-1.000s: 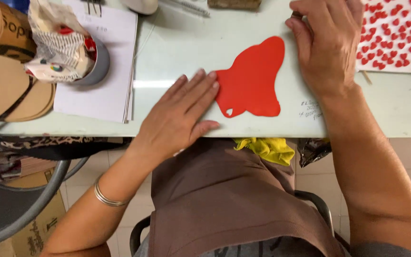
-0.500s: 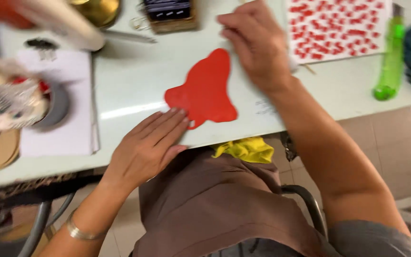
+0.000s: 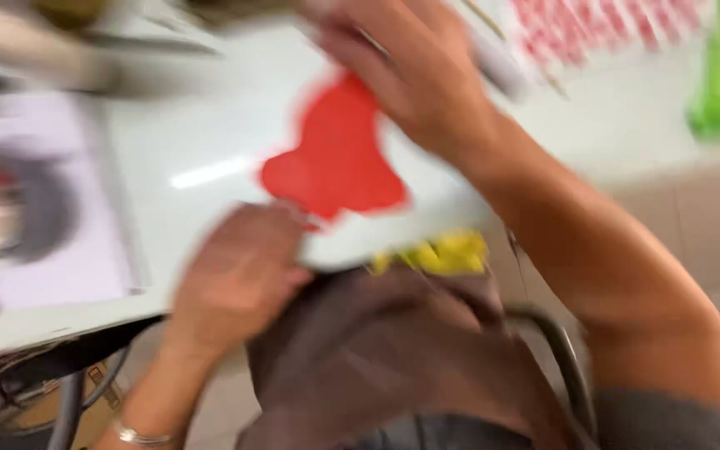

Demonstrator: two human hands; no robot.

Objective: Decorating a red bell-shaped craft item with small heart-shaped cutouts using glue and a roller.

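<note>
- White table (image 3: 210,150): it fills the upper half of the blurred view. Compared with the picture half a second earlier, the camera has swung and everything on the table sits closer and softer.
- Person's lap, brown apron (image 3: 393,358): below the table edge, with a yellow cloth (image 3: 443,254) showing just under that edge.
- Right hand (image 3: 414,83): it has lifted from the far side of the table and now hangs over the top of the red shape, fingers curled. A pale, stick-like object appears beside the fingers; blur prevents saying whether the hand grips it.
- Left hand (image 3: 239,271): it has drawn back toward the near table edge. It rests flat and released, fingertips touching the lower left lobe of the red shape, holding nothing.
- Red bell-shaped cutout (image 3: 335,158): it lies flat on the table between the two hands, in the same place as before.
- Judgement: the left hand pins the cutout while the right hand repositions above it.
</note>
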